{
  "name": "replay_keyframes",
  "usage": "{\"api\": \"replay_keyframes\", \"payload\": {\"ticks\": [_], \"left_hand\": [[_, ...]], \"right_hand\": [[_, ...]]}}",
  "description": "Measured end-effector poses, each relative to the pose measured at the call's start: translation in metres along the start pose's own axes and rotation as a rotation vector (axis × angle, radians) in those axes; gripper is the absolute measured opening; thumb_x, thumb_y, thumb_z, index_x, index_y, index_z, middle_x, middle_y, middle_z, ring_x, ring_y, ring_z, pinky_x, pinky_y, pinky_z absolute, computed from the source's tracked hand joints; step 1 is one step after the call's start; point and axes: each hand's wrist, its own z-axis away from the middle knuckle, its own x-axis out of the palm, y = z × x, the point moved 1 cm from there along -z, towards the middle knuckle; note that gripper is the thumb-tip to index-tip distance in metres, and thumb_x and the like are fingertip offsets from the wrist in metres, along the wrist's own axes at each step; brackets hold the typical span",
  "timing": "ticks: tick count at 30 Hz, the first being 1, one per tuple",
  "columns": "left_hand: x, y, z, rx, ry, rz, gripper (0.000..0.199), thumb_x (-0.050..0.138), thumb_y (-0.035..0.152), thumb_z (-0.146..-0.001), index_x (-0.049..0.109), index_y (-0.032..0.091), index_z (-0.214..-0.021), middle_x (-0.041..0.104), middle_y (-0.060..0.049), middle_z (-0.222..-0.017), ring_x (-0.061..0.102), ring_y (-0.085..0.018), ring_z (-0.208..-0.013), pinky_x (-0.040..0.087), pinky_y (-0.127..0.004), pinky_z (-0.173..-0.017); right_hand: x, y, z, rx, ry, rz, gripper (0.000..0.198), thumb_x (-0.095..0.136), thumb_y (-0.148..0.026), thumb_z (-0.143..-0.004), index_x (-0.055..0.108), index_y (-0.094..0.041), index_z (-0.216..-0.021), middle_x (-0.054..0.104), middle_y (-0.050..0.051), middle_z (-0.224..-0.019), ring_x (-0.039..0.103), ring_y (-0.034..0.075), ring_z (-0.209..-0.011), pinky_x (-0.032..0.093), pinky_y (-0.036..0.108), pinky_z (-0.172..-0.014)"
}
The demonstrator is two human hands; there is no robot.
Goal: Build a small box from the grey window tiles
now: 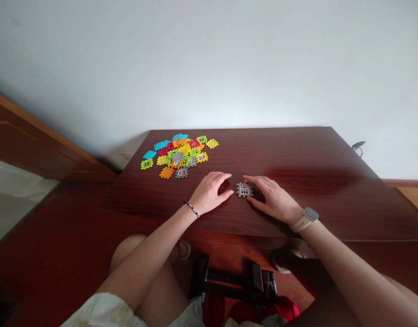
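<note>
A grey interlocking puzzle tile point(244, 190) with notched edges and a white window-like grid lies flat on the dark wood table point(297, 154). My right hand point(272, 195) is around the tile's right side, thumb and fingers apart, with the fingertips at or very near its edge; whether they press on it I cannot tell. To the left of the tile, my left hand point(212, 191) is held with thumb and fingers spread, nothing between them. Farther back on the left is a pile of colourful notched tiles point(183, 150) in blue, red, orange, yellow, green and grey.
Behind the table stands a white wall point(229, 63). A wooden door point(42, 141) is at the left, and a cable point(358, 146) shows beyond the right edge. Below the table's front edge are my legs and a black metal frame point(229, 284).
</note>
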Motion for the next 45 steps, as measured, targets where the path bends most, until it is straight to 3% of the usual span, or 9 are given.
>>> {"api": "replay_keyframes", "payload": {"ticks": [4,8,11,14,26,45], "left_hand": [[-0.032,-0.028,0.006,-0.142,0.057,-0.198,0.038,0.069,0.026,-0.1,0.061,0.023,-0.136,0.069,-0.01,-0.134,0.062,-0.03,-0.129,0.051,-0.05,-0.117],[-0.06,-0.056,0.019,-0.431,0.071,-0.523,0.039,0.072,0.037,-0.096,0.063,0.019,-0.13,0.066,-0.015,-0.123,0.062,-0.035,-0.123,0.051,-0.052,-0.114],[-0.07,-0.068,0.03,-0.589,0.075,-0.67,0.047,0.072,0.051,-0.095,0.063,0.016,-0.125,0.065,-0.018,-0.118,0.061,-0.039,-0.12,0.053,-0.053,-0.107],[-0.072,-0.072,0.037,-0.648,0.071,-0.705,0.051,0.068,0.057,-0.096,0.063,0.015,-0.123,0.066,-0.02,-0.119,0.062,-0.04,-0.118,0.053,-0.052,-0.104],[-0.069,-0.077,0.031,-0.646,0.062,-0.704,0.049,0.068,0.057,-0.097,0.061,0.015,-0.121,0.065,-0.021,-0.121,0.062,-0.039,-0.119,0.053,-0.049,-0.103],[-0.062,-0.081,0.03,-0.492,0.083,-0.59,0.032,0.062,0.026,-0.097,0.058,0.019,-0.128,0.066,-0.015,-0.124,0.062,-0.035,-0.125,0.05,-0.049,-0.113]], "right_hand": [[-0.001,-0.003,0.0,0.015,-0.007,-0.001,0.069,0.065,-0.032,-0.1,0.039,-0.032,-0.164,0.071,0.011,-0.139,0.066,0.035,-0.132,0.053,0.061,-0.113],[-0.001,-0.004,0.0,0.019,-0.007,0.015,0.069,0.065,-0.032,-0.1,0.038,-0.032,-0.164,0.071,0.011,-0.139,0.065,0.035,-0.132,0.052,0.06,-0.113],[0.0,-0.003,0.0,0.02,-0.01,0.018,0.07,0.065,-0.032,-0.1,0.037,-0.032,-0.164,0.071,0.01,-0.139,0.065,0.036,-0.133,0.052,0.06,-0.114],[0.002,-0.002,0.0,0.017,-0.013,0.019,0.07,0.065,-0.032,-0.1,0.037,-0.032,-0.165,0.071,0.01,-0.14,0.065,0.035,-0.133,0.052,0.06,-0.114],[0.001,-0.003,-0.001,0.018,-0.003,0.026,0.071,0.065,-0.03,-0.099,0.038,-0.032,-0.164,0.07,0.01,-0.141,0.065,0.035,-0.133,0.052,0.061,-0.114],[0.0,-0.003,0.0,0.02,-0.012,0.028,0.071,0.065,-0.032,-0.1,0.037,-0.032,-0.166,0.07,0.011,-0.141,0.064,0.036,-0.134,0.052,0.062,-0.115]]}}
